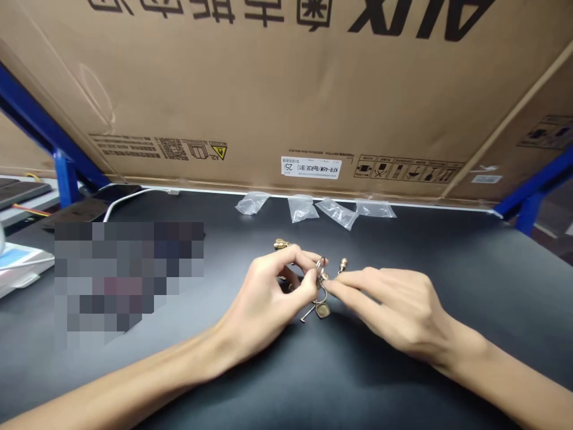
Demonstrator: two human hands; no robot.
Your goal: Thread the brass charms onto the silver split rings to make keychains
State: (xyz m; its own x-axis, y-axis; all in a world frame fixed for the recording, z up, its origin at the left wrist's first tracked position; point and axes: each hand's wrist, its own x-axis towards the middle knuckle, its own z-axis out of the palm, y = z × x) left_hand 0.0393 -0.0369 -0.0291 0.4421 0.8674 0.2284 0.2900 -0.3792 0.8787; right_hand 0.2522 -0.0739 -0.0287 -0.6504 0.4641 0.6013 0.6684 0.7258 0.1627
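My left hand (271, 289) pinches a metal key ring (324, 297) between thumb and fingers. From the ring hang a small brass-coloured, square-shaped pendant (323, 310) and a thin metal rod (308, 314) with a crosspiece at its end. The fingertips of my right hand (398, 301) are closed at the ring's upper right side, by a small metal piece. A gourd-shaped gold charm (343, 263) pokes out just above my right fingers. Another gold charm (281, 243) shows behind my left hand; more small metal bits are partly hidden under its fingers.
Several clear plastic bags (336, 213) lie along the back of the black table (331, 376). A big cardboard box (268, 89) stands behind, between blue metal posts (67, 179). A white cable (120, 203) crosses at the left. A pixelated patch covers things on the left.
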